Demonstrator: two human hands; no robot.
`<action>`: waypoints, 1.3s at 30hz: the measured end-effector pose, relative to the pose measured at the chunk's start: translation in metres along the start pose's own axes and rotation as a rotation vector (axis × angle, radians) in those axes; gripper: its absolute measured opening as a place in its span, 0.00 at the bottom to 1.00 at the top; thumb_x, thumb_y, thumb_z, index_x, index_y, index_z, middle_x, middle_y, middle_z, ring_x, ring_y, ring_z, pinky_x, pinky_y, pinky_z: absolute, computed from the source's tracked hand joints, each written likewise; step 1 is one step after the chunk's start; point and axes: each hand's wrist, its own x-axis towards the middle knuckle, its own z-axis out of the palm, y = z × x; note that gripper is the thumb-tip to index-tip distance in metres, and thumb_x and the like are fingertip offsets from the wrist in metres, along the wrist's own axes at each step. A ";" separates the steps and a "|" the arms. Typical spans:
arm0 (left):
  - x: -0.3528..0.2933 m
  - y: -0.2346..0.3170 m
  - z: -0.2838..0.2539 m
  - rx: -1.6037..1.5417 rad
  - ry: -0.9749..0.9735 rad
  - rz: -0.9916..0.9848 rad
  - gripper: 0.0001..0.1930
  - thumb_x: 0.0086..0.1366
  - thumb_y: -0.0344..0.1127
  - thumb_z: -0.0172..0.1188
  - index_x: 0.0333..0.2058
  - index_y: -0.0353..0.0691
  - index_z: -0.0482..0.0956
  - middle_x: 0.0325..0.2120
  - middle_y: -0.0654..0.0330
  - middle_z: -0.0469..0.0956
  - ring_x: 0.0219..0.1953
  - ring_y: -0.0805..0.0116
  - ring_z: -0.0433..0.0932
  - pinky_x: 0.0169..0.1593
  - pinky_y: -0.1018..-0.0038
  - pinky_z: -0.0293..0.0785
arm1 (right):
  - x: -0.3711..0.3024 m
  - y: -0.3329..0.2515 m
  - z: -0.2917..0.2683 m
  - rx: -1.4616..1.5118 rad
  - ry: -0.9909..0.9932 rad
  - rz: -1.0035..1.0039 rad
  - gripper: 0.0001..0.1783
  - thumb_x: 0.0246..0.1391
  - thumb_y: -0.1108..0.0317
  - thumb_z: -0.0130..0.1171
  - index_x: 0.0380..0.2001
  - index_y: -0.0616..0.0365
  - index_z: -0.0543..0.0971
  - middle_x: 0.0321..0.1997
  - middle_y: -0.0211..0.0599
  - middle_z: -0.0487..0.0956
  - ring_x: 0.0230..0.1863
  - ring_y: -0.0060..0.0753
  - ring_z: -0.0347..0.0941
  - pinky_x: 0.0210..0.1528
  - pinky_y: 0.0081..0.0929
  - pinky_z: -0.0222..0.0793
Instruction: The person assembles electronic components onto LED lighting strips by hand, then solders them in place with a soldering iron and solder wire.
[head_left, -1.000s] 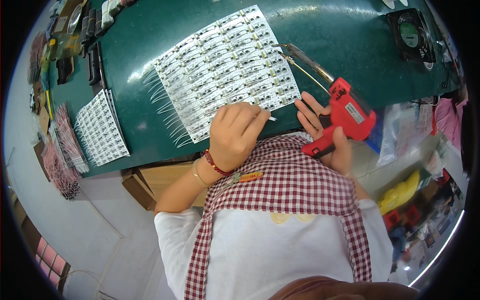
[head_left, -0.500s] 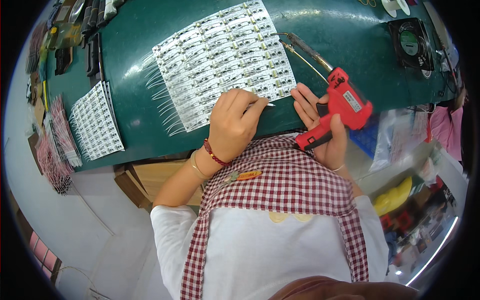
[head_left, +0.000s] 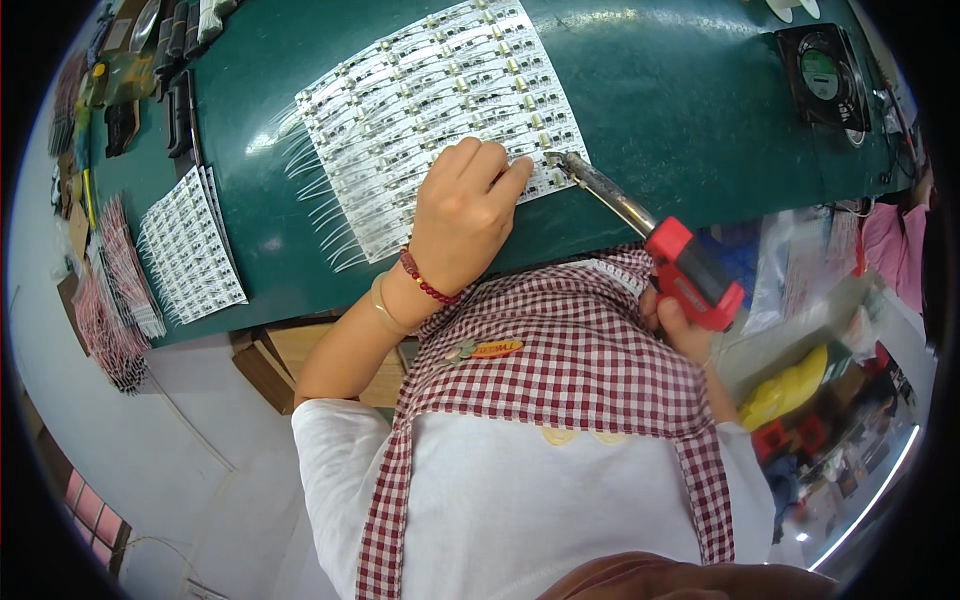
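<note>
A large white sheet of circuit boards (head_left: 400,110) lies on the green table, with thin wires sticking out along its left edge. Over its lower right part rests my left hand (head_left: 468,200), fingers bent and pinched together; what they hold is hidden. My right hand (head_left: 675,320) grips a red soldering gun (head_left: 690,270) by its handle, off the table's front edge. The gun's metal tip points up and left, reaching the board sheet just right of my left fingertips. Whether the tip touches the boards I cannot tell.
Smaller stacked board sheets (head_left: 195,245) lie at the left, beside bundles of red and white wires (head_left: 125,270). Dark-handled tools (head_left: 183,110) sit at the far left. A black square case (head_left: 820,80) stands at the far right. The green tabletop (head_left: 670,110) ends before my apron.
My right hand has closed round the soldering gun and tilted it, bringing its tip down and left onto the sheet area. My left hand has shifted slightly up; its small pointed tool no longer shows.
</note>
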 end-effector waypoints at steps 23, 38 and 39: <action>0.003 0.005 -0.001 0.121 -0.034 -0.027 0.10 0.47 0.25 0.65 0.31 0.42 0.81 0.22 0.62 0.67 0.28 0.64 0.69 0.32 0.70 0.63 | -0.012 0.007 -0.010 -0.300 0.024 0.003 0.17 0.55 0.53 0.60 0.38 0.55 0.80 0.36 0.30 0.81 0.36 0.30 0.79 0.40 0.27 0.72; -0.003 0.013 0.005 0.036 0.019 -0.059 0.11 0.45 0.21 0.64 0.30 0.40 0.81 0.21 0.62 0.65 0.27 0.64 0.67 0.30 0.69 0.64 | -0.005 0.010 0.002 -0.691 0.130 -0.204 0.11 0.39 0.75 0.66 0.31 0.55 0.81 0.29 0.37 0.79 0.27 0.38 0.78 0.28 0.27 0.73; -0.002 0.014 0.005 0.040 0.007 -0.060 0.11 0.45 0.21 0.64 0.30 0.40 0.80 0.22 0.62 0.65 0.27 0.64 0.67 0.31 0.69 0.64 | -0.005 0.010 0.002 -0.689 0.129 -0.205 0.11 0.39 0.75 0.66 0.31 0.55 0.81 0.29 0.37 0.79 0.27 0.38 0.78 0.28 0.27 0.73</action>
